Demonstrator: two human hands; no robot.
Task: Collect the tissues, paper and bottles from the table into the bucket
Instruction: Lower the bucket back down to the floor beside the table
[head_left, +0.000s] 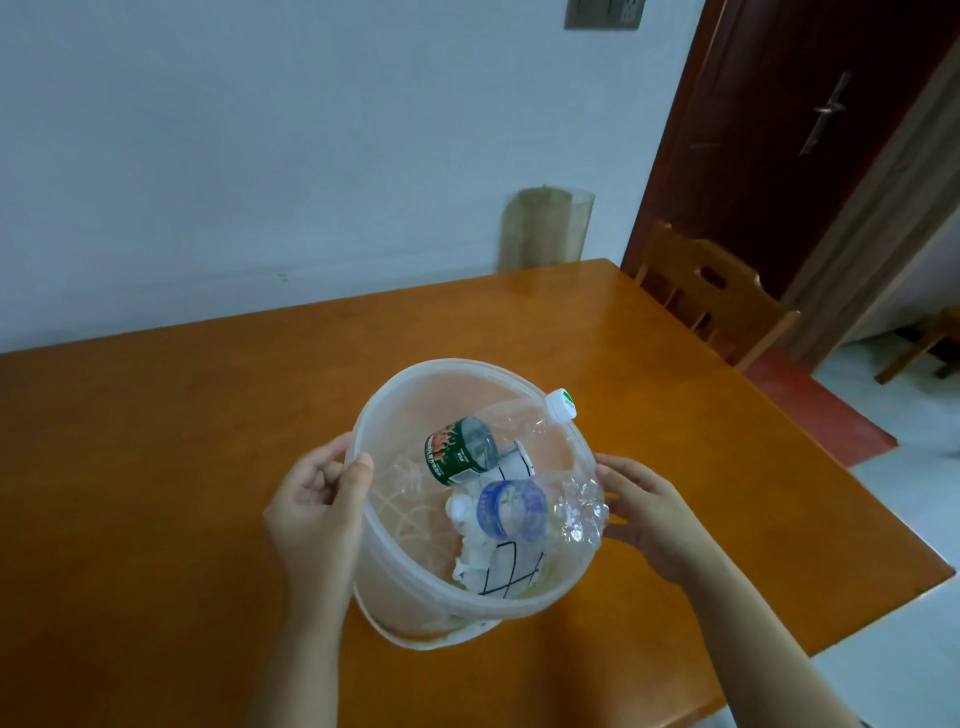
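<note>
Clearly the load is a light one: the translucent plastic bucket (415, 608) holds only empty things, so it should lift with little effort, though its thin wall will likely flex if squeezed hard. It appears tilted toward the person, its base resting on the orange desk (156, 441) near the desk's front edge. The left hand (317, 499) is clamped on the bucket's left rim, thumb hooked over the lip and fingers wrapped outside. The right hand (644, 512) is spread against the bucket's right wall, pressing rather than pinching, and whether it truly grips I cannot tell. Inside the bucket lie a green-labelled bottle (460, 449), whose neck and white cap (561, 404) poke over the far-right rim, and a blue-labelled bottle (514, 512) with its crumpled base against the right rim. Both look like thin crushed plastic, slippery and springy, apt to roll or pop out if the bucket tips further. Beneath them sit crumpled white tissues (470, 558) and a sheet of paper (514, 571) ruled with dark lines, soft and weightless. No loose item shows on the desk around the bucket, so the collecting seems finished. I would judge the rim the best hold, being the stiffest part, with two hands opposite each other to stop twisting. A wooden chair (711, 296) stands beyond the bucket, to its right.
</note>
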